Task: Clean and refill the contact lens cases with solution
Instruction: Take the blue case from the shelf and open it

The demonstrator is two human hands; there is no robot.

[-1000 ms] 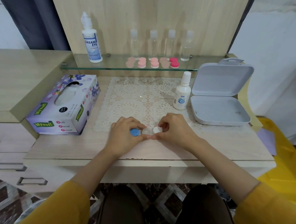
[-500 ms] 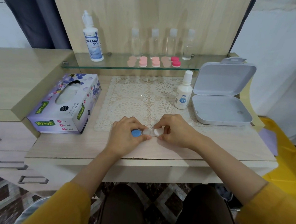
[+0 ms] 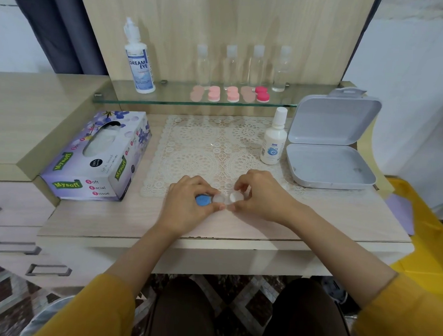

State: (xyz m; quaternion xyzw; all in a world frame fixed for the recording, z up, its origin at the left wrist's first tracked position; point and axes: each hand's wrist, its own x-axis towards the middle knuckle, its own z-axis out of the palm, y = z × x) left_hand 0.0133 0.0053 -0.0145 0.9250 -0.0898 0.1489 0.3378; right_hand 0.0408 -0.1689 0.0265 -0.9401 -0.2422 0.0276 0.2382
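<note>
My left hand (image 3: 186, 208) grips the contact lens case (image 3: 218, 199) beside its blue cap (image 3: 203, 200). My right hand (image 3: 261, 197) pinches the white cap (image 3: 235, 197). The case lies at the near edge of the lace mat (image 3: 203, 145), with the solution bottle (image 3: 273, 142) beyond.

Left grip (image 3: 186, 208), right grip (image 3: 263, 197), both curled

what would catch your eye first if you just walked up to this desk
The left hand and right hand meet at the front middle of the desk, gripping a small lens case with a bright blue cap at its left end. Next come the flowery tissue box on the left, the open grey box on the right, and pink cases on the glass shelf behind.
</note>
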